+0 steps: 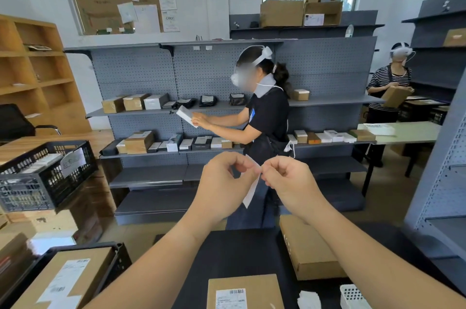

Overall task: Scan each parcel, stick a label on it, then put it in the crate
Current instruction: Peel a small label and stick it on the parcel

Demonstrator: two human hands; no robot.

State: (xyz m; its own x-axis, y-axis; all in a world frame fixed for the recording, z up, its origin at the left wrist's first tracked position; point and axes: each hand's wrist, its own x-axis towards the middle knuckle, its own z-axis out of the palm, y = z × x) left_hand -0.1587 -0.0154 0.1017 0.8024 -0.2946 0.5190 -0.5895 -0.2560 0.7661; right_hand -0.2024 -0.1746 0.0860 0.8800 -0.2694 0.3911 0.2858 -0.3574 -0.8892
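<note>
Both my hands are raised in front of me over the black table (242,253). My left hand (224,182) and my right hand (287,182) pinch a white label (252,190) between fingertips at its top; the strip hangs down between them. A flat cardboard parcel (244,291) with a barcode label lies on the table near me. A second cardboard parcel (307,250) lies to the right, partly under my right forearm. A black crate (111,263) at lower left holds a labelled cardboard parcel (68,281).
Another black crate (45,177) sits on a wooden counter at left. A person stands just beyond the table at grey shelving (201,111) with parcels. Another person handles a box at far right. A white perforated basket (353,296) and white paper scraps (309,300) lie at lower right.
</note>
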